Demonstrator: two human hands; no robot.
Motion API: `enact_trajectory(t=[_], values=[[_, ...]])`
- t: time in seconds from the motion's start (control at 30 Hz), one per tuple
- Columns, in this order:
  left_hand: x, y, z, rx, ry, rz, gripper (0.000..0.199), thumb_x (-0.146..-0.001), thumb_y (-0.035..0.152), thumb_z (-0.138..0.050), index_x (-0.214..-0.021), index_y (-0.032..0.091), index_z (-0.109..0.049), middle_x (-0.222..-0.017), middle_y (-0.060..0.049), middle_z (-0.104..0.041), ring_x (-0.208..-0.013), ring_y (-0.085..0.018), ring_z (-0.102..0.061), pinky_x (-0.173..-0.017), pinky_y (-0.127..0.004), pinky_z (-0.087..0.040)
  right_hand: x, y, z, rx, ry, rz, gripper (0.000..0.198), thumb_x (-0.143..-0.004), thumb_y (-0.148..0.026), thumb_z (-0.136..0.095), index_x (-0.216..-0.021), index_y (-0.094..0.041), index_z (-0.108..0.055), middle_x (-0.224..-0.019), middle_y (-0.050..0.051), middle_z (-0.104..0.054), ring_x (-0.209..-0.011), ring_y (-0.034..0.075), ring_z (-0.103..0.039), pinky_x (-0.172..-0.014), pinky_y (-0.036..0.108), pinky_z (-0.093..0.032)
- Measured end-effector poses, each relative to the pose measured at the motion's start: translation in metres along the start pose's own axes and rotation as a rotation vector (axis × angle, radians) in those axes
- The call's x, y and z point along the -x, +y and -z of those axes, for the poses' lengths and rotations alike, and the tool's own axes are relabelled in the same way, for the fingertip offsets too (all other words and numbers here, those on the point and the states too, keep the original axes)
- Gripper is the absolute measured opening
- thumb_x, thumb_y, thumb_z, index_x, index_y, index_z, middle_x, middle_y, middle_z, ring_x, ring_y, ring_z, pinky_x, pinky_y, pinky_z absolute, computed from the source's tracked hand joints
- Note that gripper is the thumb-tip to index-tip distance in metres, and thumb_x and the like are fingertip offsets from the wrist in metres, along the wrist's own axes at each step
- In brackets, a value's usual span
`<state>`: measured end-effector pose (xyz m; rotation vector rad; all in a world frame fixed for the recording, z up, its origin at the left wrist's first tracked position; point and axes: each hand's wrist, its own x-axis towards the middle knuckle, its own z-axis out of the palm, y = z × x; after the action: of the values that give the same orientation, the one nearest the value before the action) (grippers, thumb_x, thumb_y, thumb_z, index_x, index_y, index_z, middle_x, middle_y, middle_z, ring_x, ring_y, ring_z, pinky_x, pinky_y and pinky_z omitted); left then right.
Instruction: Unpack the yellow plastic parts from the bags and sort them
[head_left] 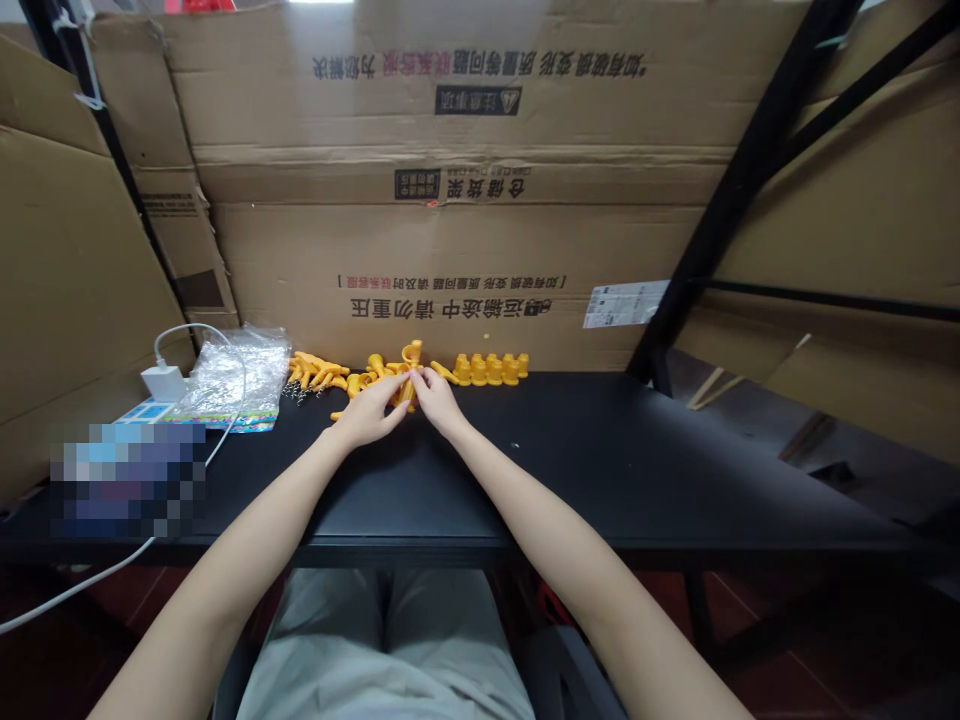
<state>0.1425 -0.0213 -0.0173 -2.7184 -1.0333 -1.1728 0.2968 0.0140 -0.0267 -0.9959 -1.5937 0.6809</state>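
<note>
A black tabletop [570,470] stretches across in front of the seated person, walled at the back by a large cardboard sheet [450,240] with printing upside down. A black frame post [742,170] slants up at the right, and reddish tiles show on the floor [780,685] below.

The yellow piece [412,352] is near the back of the tabletop, upright between the two hands, its rounded top showing above the fingertips. The left hand [371,410] has its fingers curved around the lower part, thumb slightly apart; the right hand [439,398] pinches from the other side, fingers nearly together — their exact contact is partly hidden.

A loose pile of yellow parts [315,372] lies left of the hands, and a row of yellow parts [491,369] stands just to the right, near the cardboard. Farther left are a clear plastic bag [229,375], a white charger [163,382] and its cable. The front edge runs beneath the forearms — the tabletop's broader stretch extends rightward, beyond the right forearm.
</note>
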Motion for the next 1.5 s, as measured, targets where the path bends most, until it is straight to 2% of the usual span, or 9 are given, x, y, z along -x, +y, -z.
enact_trajectory(t=[0.1,0.23,0.3,0.4,0.53,0.83,1.13,1.27,1.5], values=[[-0.003,-0.002,0.004,-0.058,0.066,-0.008,0.038,-0.092,0.027,-0.04,-0.126,0.017,-0.055,-0.117,-0.013,-0.063,-0.109,-0.022,-0.061,-0.097,-0.04,-0.048,0.0,0.0,0.003,0.077,0.047,-0.038,0.023,-0.085,-0.04,-0.046,-0.07,-0.023,-0.046,-0.066,-0.001,-0.056,-0.063,0.016,-0.055,-0.063,0.029,-0.045],[-0.004,-0.009,0.004,-0.174,0.196,0.036,0.043,-0.09,0.022,-0.042,-0.133,0.019,-0.05,-0.129,-0.013,-0.055,-0.12,-0.022,-0.054,-0.1,-0.04,-0.046,0.004,-0.002,0.01,0.39,0.016,0.013,0.015,-0.081,-0.034,-0.056,-0.073,-0.021,-0.051,-0.072,0.0,-0.062,-0.069,0.017,-0.057,-0.067,0.029,-0.042],[-0.003,-0.015,0.004,-0.22,0.153,0.088,0.046,-0.089,0.022,-0.044,-0.135,0.023,-0.048,-0.132,-0.012,-0.054,-0.119,-0.022,-0.055,-0.098,-0.038,-0.047,0.006,-0.005,0.014,0.547,-0.03,0.087,0.011,-0.083,-0.031,-0.057,-0.08,-0.021,-0.056,-0.083,0.002,-0.067,-0.078,0.019,-0.06,-0.074,0.032,-0.041],[0.001,-0.022,0.003,-0.287,-0.002,0.195,0.043,-0.089,0.025,-0.047,-0.132,0.027,-0.052,-0.127,-0.009,-0.059,-0.107,-0.022,-0.062,-0.088,-0.034,-0.052,0.01,-0.012,0.018,0.722,-0.095,0.23,0.009,-0.087,-0.028,-0.057,-0.089,-0.021,-0.061,-0.099,0.005,-0.07,-0.095,0.022,-0.061,-0.086,0.039,-0.036],[0.003,-0.021,0.004,-0.353,-0.063,0.285,0.036,-0.088,0.025,-0.048,-0.123,0.029,-0.059,-0.118,-0.006,-0.065,-0.098,-0.021,-0.065,-0.079,-0.03,-0.052,0.012,-0.02,0.021,0.847,-0.171,0.319,0.014,-0.091,-0.026,-0.052,-0.097,-0.02,-0.063,-0.102,0.009,-0.07,-0.101,0.025,-0.06,-0.092,0.043,-0.032],[-0.002,-0.004,0.01,-0.378,-0.031,0.353,0.035,-0.088,0.03,-0.05,-0.122,0.027,-0.057,-0.113,-0.006,-0.064,-0.091,-0.02,-0.066,-0.069,-0.026,-0.049,0.007,-0.013,0.024,0.904,-0.292,0.292,0.03,-0.094,-0.018,-0.043,-0.122,-0.017,-0.056,-0.121,0.014,-0.062,-0.119,0.025,-0.053,-0.107,0.05,-0.028],[-0.001,-0.008,0.005,-0.329,0.012,0.349,0.035,-0.085,0.029,-0.053,-0.119,0.021,-0.056,-0.115,-0.008,-0.065,-0.095,-0.022,-0.065,-0.074,-0.029,-0.049,0.009,-0.026,0.028,0.961,-0.192,0.342,0.021,-0.088,-0.015,-0.051,-0.106,-0.019,-0.061,-0.108,0.01,-0.068,-0.105,0.025,-0.058,-0.106,0.05,-0.026],[-0.003,-0.005,0.006,-0.26,0.047,0.38,0.032,-0.083,0.03,-0.054,-0.114,0.021,-0.058,-0.107,-0.007,-0.069,-0.09,-0.021,-0.066,-0.076,-0.029,-0.049,0.011,-0.032,0.026,1.011,-0.126,0.389,0.022,-0.087,-0.011,-0.048,-0.103,-0.018,-0.06,-0.107,0.011,-0.067,-0.1,0.025,-0.057,-0.102,0.045,-0.028],[-0.002,-0.009,0.011,-0.262,0.054,0.42,0.032,-0.081,0.03,-0.056,-0.113,0.023,-0.057,-0.103,-0.005,-0.07,-0.089,-0.02,-0.066,-0.072,-0.028,-0.049,0.009,-0.017,0.026,0.954,-0.216,0.4,0.032,-0.089,-0.012,-0.044,-0.118,-0.02,-0.056,-0.118,0.011,-0.064,-0.113,0.025,-0.054,-0.107,0.05,-0.023]])
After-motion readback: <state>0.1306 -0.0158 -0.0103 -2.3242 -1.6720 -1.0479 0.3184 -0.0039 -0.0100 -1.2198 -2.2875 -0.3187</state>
